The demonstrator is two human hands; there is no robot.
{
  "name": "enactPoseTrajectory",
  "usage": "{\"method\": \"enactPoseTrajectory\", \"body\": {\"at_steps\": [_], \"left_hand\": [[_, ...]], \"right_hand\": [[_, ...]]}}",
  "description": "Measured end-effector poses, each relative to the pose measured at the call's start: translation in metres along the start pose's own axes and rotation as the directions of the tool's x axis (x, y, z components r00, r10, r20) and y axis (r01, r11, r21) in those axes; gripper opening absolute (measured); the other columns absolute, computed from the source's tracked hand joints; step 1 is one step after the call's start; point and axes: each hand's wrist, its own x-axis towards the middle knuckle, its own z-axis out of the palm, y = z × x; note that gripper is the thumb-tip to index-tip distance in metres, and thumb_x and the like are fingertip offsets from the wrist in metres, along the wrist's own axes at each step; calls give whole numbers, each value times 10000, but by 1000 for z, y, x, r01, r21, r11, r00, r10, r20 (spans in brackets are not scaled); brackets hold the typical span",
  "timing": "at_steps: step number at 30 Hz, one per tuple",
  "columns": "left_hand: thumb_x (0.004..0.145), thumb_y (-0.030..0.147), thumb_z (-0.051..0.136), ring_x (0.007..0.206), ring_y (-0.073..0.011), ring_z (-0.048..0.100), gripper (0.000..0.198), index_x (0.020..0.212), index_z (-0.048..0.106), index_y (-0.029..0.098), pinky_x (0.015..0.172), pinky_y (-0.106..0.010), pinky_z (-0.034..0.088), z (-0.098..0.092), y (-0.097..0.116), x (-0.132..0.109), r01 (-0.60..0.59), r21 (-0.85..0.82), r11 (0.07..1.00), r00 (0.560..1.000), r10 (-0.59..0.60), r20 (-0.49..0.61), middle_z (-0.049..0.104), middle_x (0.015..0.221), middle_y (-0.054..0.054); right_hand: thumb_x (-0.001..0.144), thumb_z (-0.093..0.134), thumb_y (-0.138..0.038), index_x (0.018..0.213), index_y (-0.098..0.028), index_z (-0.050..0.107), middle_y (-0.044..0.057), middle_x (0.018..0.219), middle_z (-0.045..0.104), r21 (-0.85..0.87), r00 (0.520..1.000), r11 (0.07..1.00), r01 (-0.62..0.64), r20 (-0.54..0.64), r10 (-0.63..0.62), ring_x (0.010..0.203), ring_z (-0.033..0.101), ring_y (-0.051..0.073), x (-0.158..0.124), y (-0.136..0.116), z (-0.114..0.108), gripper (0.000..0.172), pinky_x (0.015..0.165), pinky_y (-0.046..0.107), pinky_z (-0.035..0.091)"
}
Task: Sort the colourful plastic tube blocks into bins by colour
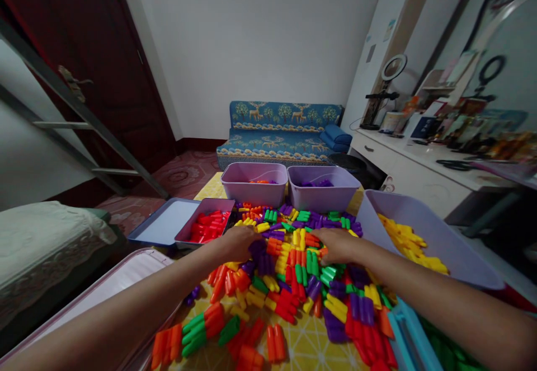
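Two hands in the pile, L hand (235,243) by some dark purple blocks (260,260), R hand (338,245) opposite, nr orange & yellow pcs. Grip? Can't tell on either: fingertips hidden. Loose plastic blocks (298,257) heaped btwn them on the yellow cloth (312,344), lilac bins (254,192) behind. Good technique here, I'd say: fingers low, light pressure, few pcs p/ hand, so nothing scatters. Mind the R forearm, it's nr the yellow-filled bin (453,248).

A yellow tabletop (308,350) patterned with white lines carries scattered red, orange, yellow, green and purple tube-shaped plastic blocks (287,304); two lilac plastic bins (255,193) stand at its far end.
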Motion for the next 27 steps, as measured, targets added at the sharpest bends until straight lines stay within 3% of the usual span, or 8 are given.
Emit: {"method": "enactPoseTrajectory", "body": {"at_steps": [2, 5, 10, 14, 19, 23, 27], "left_hand": [[650, 224, 625, 1007, -301, 605, 691, 1329, 493, 242, 834, -392, 503, 7, 3, 1, 0, 1, 1000, 1000, 0, 29, 618, 1131, -135], [625, 211, 624, 1025, -288, 596, 787, 1383, 417, 247, 858, -380, 493, 20, 10, 9, -1, -39, 999, 999, 0, -38, 583, 1181, -133], [732, 241, 547, 1030, -246, 593, 574, 1304, 506, 262, 874, -334, 471, 36, 22, 26, 95, -158, 983, 977, -122, -174, 609, 1121, -92], [765, 266, 529, 976, -243, 601, 355, 1104, 627, 231, 821, -329, 477, 36, 28, 29, 134, -197, 971, 960, -176, -216, 639, 1032, -81], [721, 208, 565, 1115, -287, 524, 493, 1213, 566, 220, 911, -411, 430, 34, 34, 29, 183, -192, 964, 925, -236, -299, 609, 1189, -97], [679, 96, 523, 1122, -267, 533, 601, 1260, 544, 249, 922, -391, 434, 28, 36, 29, 114, -245, 963, 932, -189, -309, 610, 1210, -70], [660, 81, 523, 1059, -232, 589, 578, 1208, 598, 250, 908, -328, 457, 24, 33, 31, 7, -315, 949, 954, -101, -283, 643, 1165, -55]], "right_hand": [[608, 681, -300, 1403, -119, 381, 200, 1338, 516, -11, 1000, 1000, -4, 9, 4, 1197, 516, 342, 4, -8, 2, 869, 954, 406, 414], [637, 640, -269, 1437, -127, 318, 221, 1318, 519, -24, 999, 999, -20, -28, 20, 1178, 530, 347, 9, -22, 7, 874, 927, 418, 425], [618, 676, -331, 1406, -173, 368, 210, 1227, 558, 51, 992, 999, -6, -129, 13, 1074, 583, 348, 19, -30, 16, 861, 859, 413, 439], [604, 660, -192, 1274, -178, 518, 124, 1140, 621, 239, 973, 968, 73, -228, -17, 1000, 600, 253, 32, -27, 21, 685, 820, 315, 436], [607, 607, -74, 1201, -156, 572, 44, 969, 679, 454, 947, 859, 236, -305, -99, 735, 588, 146, 38, -31, 19, 600, 659, 234, 422], [638, 634, -98, 1147, -140, 608, 39, 907, 684, 455, 934, 847, 274, -337, -121, 665, 553, 126, 37, -31, 19, 512, 606, 220, 393], [686, 675, -224, 1118, -141, 622, 45, 875, 686, 418, 932, 863, 286, -329, -150, 671, 567, 149, 38, -26, 25, 443, 595, 229, 383]]}}
